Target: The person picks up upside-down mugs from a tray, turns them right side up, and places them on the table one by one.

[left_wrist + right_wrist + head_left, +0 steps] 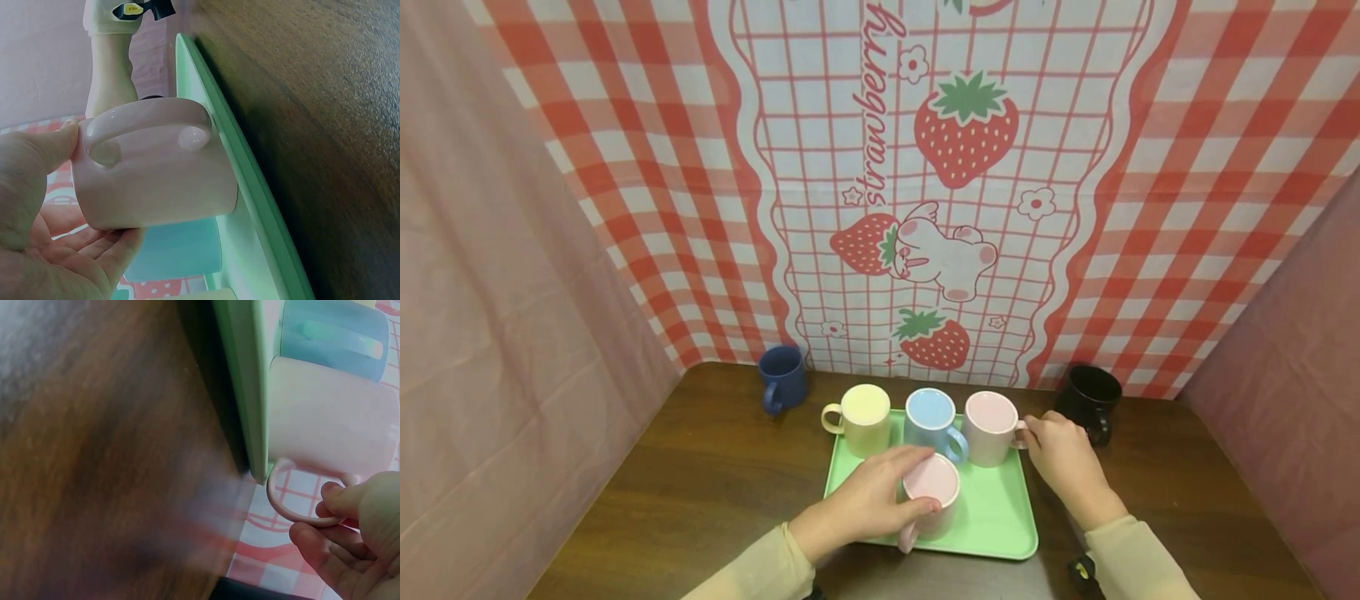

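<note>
My left hand [865,500] grips a pink mug [932,479] at the front of a light green tray [992,525], thumb on the near side and fingers across the far side. Its handle [147,119] points toward me. At the tray's back right, my right hand [1067,462] pinches the handle [284,509] of a second pink mug [991,417] between thumb and fingers. A light blue mug [929,410] and a pale yellow mug [865,408] stand left of that one. All these mugs are upside down, flat bases up.
A dark blue mug [782,379] stands upright on the brown table [700,467] behind the tray's left side. An upright black mug [1086,396] is just beyond my right hand. A strawberry-print cloth [970,133] hangs behind, with pinkish curtains [497,333] at the sides.
</note>
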A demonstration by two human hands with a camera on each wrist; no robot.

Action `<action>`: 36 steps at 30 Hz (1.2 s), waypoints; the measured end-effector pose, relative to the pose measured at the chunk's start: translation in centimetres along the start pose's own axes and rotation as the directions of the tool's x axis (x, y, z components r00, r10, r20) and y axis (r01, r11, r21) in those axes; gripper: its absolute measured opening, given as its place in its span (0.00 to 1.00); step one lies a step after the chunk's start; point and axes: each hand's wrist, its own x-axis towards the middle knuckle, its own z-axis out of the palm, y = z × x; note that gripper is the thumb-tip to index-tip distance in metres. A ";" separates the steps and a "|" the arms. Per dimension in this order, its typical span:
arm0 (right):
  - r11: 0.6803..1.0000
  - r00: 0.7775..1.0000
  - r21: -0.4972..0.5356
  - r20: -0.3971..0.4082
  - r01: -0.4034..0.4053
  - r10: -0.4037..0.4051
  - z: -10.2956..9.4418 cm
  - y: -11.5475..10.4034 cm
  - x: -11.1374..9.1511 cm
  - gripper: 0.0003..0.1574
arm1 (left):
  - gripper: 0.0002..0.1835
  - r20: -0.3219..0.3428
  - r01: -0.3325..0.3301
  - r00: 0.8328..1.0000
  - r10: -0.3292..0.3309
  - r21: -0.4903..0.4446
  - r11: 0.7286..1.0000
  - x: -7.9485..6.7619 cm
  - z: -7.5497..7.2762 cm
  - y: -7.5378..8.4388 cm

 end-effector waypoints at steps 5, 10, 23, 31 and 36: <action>1.000 0.999 -0.001 -0.033 0.014 -0.014 0.3 0.2 -0.3 0.05 | 0.36 -0.004 0.000 1.000 0.000 -0.008 1.000 -0.1 -0.1 0.2; 1.000 0.996 0.000 -0.090 0.025 -0.025 0.2 0.3 -0.5 0.07 | 0.36 -0.005 0.001 1.000 -0.001 -0.017 1.000 -0.1 -0.1 0.3; 1.000 0.982 -0.007 -0.186 -0.018 0.016 -1.2 0.4 -0.3 0.07 | 0.37 -0.007 0.010 1.000 -0.010 -0.025 1.000 -0.1 0.1 0.3; 0.997 0.964 0.014 -0.254 -0.082 0.083 -3.1 0.1 0.6 0.13 | 0.36 -0.028 -0.016 0.999 0.015 -0.028 0.999 -0.2 0.1 0.1; 0.993 0.937 0.057 -0.330 -0.101 0.115 -4.2 -0.1 1.1 0.02 | 0.36 -0.025 -0.002 1.000 0.001 -0.040 0.999 -0.2 0.1 0.0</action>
